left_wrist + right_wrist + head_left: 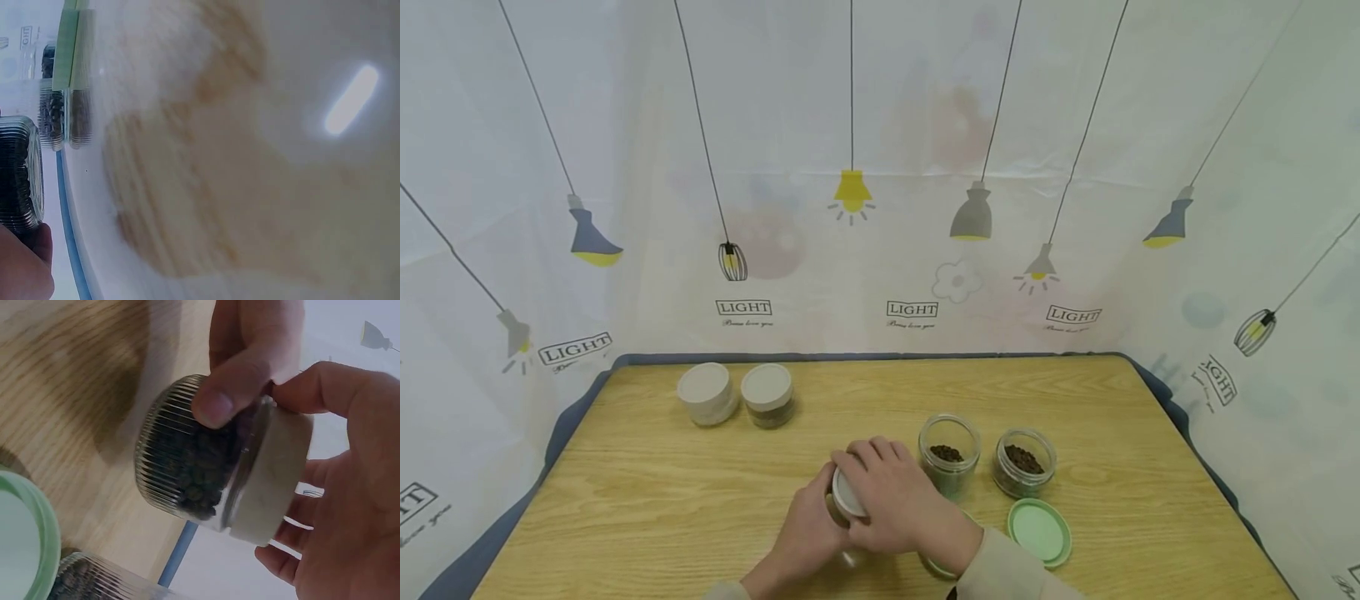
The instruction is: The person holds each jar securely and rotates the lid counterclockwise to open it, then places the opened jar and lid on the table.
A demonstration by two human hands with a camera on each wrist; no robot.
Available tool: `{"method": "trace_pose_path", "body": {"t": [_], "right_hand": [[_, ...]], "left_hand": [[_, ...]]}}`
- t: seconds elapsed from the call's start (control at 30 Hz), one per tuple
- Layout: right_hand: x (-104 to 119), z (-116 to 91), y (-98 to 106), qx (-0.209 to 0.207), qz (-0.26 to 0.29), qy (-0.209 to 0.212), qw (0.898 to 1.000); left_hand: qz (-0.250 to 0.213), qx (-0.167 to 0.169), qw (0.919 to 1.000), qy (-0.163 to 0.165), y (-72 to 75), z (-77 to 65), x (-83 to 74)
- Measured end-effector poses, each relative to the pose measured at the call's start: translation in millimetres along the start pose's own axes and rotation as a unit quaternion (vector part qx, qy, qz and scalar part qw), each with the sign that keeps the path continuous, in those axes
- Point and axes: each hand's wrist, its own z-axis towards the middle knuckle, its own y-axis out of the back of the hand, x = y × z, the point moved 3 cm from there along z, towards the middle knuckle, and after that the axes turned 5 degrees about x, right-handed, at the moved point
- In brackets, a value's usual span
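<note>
A ribbed glass jar (181, 456) of dark beans, possibly coffee beans, is held up tilted above the table. My left hand (811, 529) grips its glass body, the thumb pressed along the side in the right wrist view. Over the jar's top, my right hand (891, 496) holds the white lid (272, 475) with fingers spread around its rim. The lid sits on the jar; whether it is tight I cannot tell. In the left wrist view only the jar's end and part of a hand show, at the left edge.
Two lidless glass jars, a taller one (950, 483) and a shorter one (1025, 479), hold dark beans right of my hands. One green lid (1039, 532) lies before them; another is partly hidden by my right arm. Two white-lidded jars (707, 393) (767, 394) stand at the back left.
</note>
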Motion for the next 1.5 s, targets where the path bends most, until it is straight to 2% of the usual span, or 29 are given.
{"method": "trace_pose_path", "body": {"t": [0.13,0.27,0.43,0.53,0.63,0.77,0.93,1.2,1.33,1.5], "right_hand": [[0.4,0.4,4.1,-0.020,0.009,0.002,1.000],[2.7,2.5,9.6,-0.054,0.003,-0.053,0.997],[4.3,1.8,4.2,-0.035,-0.027,-0.136,0.990],[4.2,0.5,-0.8,-0.023,-0.045,-0.162,0.986],[4.2,-0.4,-3.7,-0.027,-0.060,-0.170,0.983],[3.9,0.2,-5.7,-0.029,-0.053,-0.167,0.984],[2.8,0.9,-5.4,-0.012,-0.026,-0.150,0.988],[2.7,-0.5,-0.1,-0.004,-0.006,-0.088,0.996],[2.7,-0.2,1.2,-0.006,-0.013,-0.058,0.998],[3.6,-0.7,3.1,0.005,-0.015,-0.043,0.999]], "left_hand": [[-0.029,0.019,0.9994,0.008,1.0,0.0,1.2],[-0.053,0.026,0.9982,0.004,1.9,-0.2,1.9],[-0.031,0.011,0.9991,-0.025,1.5,-0.3,2.3],[-0.025,0.004,0.9995,-0.022,1.8,-0.4,2.2],[-0.028,0.004,0.9996,-0.008,1.9,-0.3,2.4],[-0.024,0.009,0.9996,0.006,1.8,-0.2,2.4],[-0.018,0.006,0.9998,0.010,1.2,0.4,1.6],[-0.004,0.000,1.0000,0.003,-0.1,-0.3,1.7],[-0.019,0.008,0.9998,0.004,-0.7,-0.5,2.3],[-0.041,0.023,0.9988,0.012,-0.5,-0.5,2.6]]}}
